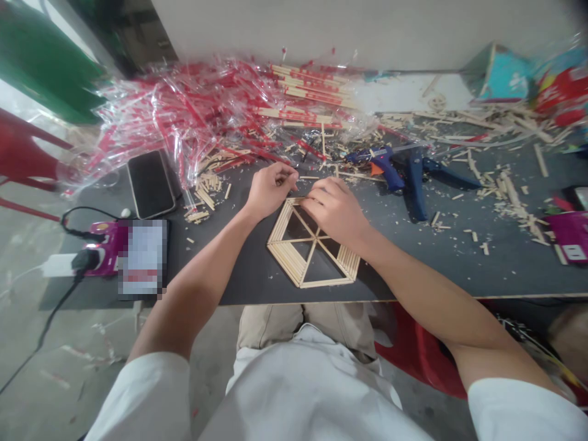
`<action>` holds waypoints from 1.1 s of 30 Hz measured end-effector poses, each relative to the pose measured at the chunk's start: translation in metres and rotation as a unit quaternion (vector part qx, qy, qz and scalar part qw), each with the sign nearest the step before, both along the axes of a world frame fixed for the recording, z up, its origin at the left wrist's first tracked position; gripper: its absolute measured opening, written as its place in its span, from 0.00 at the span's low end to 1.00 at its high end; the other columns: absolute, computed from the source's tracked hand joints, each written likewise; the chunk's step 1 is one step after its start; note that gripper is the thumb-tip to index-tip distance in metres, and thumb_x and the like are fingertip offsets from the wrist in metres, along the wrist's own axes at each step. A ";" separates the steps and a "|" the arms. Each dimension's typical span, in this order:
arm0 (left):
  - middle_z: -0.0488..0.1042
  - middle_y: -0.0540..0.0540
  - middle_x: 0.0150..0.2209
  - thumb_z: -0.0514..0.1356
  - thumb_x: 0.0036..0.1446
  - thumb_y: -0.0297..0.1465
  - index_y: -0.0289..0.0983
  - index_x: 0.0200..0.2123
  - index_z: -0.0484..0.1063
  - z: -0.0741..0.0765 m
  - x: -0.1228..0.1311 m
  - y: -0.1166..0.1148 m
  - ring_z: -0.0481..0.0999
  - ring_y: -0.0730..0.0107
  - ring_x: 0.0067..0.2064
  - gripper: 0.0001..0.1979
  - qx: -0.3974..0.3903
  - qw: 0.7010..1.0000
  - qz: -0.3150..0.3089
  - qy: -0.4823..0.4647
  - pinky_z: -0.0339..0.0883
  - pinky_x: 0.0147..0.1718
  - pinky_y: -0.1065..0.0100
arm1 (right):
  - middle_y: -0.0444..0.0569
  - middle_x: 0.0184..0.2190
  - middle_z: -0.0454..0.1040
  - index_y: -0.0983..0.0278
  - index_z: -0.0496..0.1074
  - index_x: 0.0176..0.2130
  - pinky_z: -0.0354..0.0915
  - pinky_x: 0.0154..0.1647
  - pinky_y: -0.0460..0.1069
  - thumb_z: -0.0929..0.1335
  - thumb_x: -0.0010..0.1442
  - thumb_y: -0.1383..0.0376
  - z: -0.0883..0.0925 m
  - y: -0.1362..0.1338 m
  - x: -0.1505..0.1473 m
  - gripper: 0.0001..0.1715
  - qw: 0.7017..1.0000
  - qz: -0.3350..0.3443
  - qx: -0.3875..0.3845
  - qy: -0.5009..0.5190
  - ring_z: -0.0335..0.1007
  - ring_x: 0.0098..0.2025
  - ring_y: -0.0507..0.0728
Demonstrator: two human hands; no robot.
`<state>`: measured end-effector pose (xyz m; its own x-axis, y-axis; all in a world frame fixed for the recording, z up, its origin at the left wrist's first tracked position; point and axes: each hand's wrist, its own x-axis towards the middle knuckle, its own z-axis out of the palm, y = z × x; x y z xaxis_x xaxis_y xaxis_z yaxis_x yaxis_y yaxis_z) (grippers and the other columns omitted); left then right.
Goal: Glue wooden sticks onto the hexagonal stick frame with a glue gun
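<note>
The left hand (271, 191) pinches a thin stick (290, 176) (barely visible between the fingers), while the right fingers (316, 199) curl narrowly over the corner of the stick hexagon (285, 242) on the desk (459, 269); its lower sides are layered, spokes set, top side hidden.
</note>
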<state>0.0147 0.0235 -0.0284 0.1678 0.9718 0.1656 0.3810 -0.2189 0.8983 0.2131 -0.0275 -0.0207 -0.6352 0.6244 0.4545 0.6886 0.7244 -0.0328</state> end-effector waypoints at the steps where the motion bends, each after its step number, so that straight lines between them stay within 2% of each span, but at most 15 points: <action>1: 0.82 0.48 0.28 0.64 0.64 0.29 0.37 0.38 0.78 0.000 0.000 0.000 0.81 0.69 0.32 0.03 0.000 1.000 0.001 0.000 0.70 0.35 0.70 | 0.52 0.37 0.80 0.60 0.83 0.39 0.67 0.57 0.61 0.62 0.77 0.69 0.000 0.000 0.000 0.21 1.000 0.001 0.006 -0.003 0.69 0.51 0.63; 9: 0.81 0.49 0.28 0.64 0.64 0.28 0.37 0.37 0.79 0.001 0.000 0.000 0.81 0.70 0.32 0.02 -0.002 1.000 0.000 -0.002 0.70 0.36 0.69 | 0.53 0.36 0.80 0.59 0.84 0.40 0.67 0.57 0.63 0.63 0.75 0.70 -0.004 0.000 0.001 0.20 1.000 -0.003 -0.012 0.002 0.69 0.51 0.64; 15: 0.82 0.49 0.28 0.64 0.63 0.29 0.37 0.38 0.79 0.001 0.000 -0.001 0.81 0.69 0.31 0.03 0.000 1.000 0.000 0.009 0.70 0.35 0.69 | 0.51 0.34 0.79 0.60 0.83 0.38 0.68 0.54 0.60 0.63 0.76 0.70 -0.002 0.000 -0.001 0.21 0.999 -0.002 0.032 -0.004 0.70 0.48 0.62; 20: 0.82 0.49 0.28 0.64 0.64 0.30 0.37 0.38 0.78 0.002 0.000 -0.001 0.81 0.69 0.32 0.04 -0.001 1.000 -0.004 0.009 0.71 0.37 0.69 | 0.52 0.35 0.80 0.60 0.83 0.40 0.67 0.54 0.60 0.64 0.75 0.70 -0.005 0.001 0.000 0.19 1.000 -0.002 -0.004 0.015 0.70 0.48 0.62; 25: 0.81 0.49 0.28 0.63 0.64 0.29 0.37 0.38 0.79 0.000 0.000 -0.001 0.81 0.69 0.32 0.04 0.004 1.000 -0.005 0.006 0.70 0.37 0.69 | 0.50 0.37 0.81 0.58 0.84 0.41 0.65 0.58 0.62 0.66 0.75 0.67 -0.001 0.002 0.002 0.16 0.999 0.002 -0.031 0.037 0.70 0.50 0.63; 30: 0.81 0.48 0.31 0.63 0.65 0.32 0.38 0.39 0.80 0.007 0.000 -0.009 0.75 0.69 0.31 0.06 0.073 0.994 -0.010 0.081 0.68 0.36 0.67 | 0.52 0.41 0.83 0.59 0.83 0.42 0.65 0.58 0.65 0.67 0.74 0.63 0.007 0.014 0.023 0.14 0.992 -0.046 -0.041 0.110 0.72 0.52 0.65; 33: 0.83 0.45 0.37 0.62 0.66 0.33 0.39 0.40 0.82 0.015 0.001 -0.017 0.77 0.63 0.39 0.07 0.148 0.976 -0.065 0.146 0.68 0.43 0.63 | 0.53 0.41 0.83 0.60 0.82 0.41 0.68 0.55 0.62 0.66 0.74 0.61 0.005 0.024 0.043 0.15 0.981 -0.086 -0.047 0.167 0.75 0.48 0.64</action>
